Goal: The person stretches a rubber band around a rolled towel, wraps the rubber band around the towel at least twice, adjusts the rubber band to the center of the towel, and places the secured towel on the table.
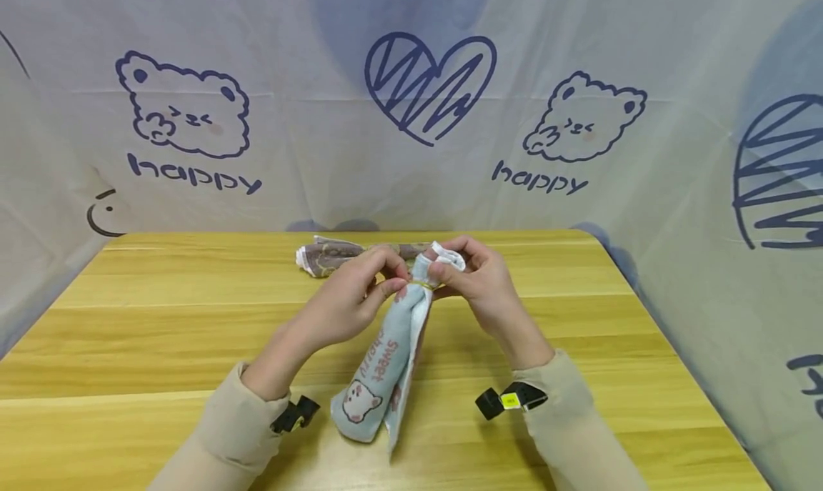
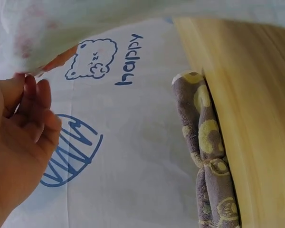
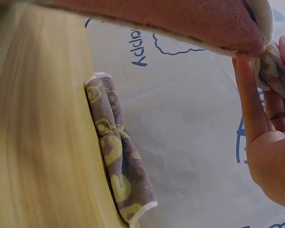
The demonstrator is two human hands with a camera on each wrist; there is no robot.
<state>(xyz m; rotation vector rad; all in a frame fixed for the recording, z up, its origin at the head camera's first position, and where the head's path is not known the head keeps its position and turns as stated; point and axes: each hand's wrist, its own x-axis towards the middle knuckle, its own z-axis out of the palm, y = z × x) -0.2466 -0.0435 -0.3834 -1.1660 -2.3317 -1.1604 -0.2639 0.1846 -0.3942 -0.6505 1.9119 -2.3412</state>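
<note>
A pale blue towel [image 1: 384,334], printed with a bear and pink letters, is rolled lengthwise and slants up from the tabletop side between both hands. Near its upper end a thin yellow rubber band [image 1: 421,284] circles it. My left hand [image 1: 341,301] pinches the band at the towel's left side with thumb and forefinger. Around the gathered white-edged top, my right hand [image 1: 485,284] grips the towel, thumb in front and fingers behind. The right wrist view shows the towel's pink underside [image 3: 180,16] and a finger pointing up against the cinched spot.
Behind the hands, a brown towel [image 1: 324,257] with yellow patterns lies rolled and pinched in at its middle, near the back of the wooden table [image 1: 161,334]. A printed cloth [image 1: 308,119] with bears and hearts hangs beyond the table's back edge.
</note>
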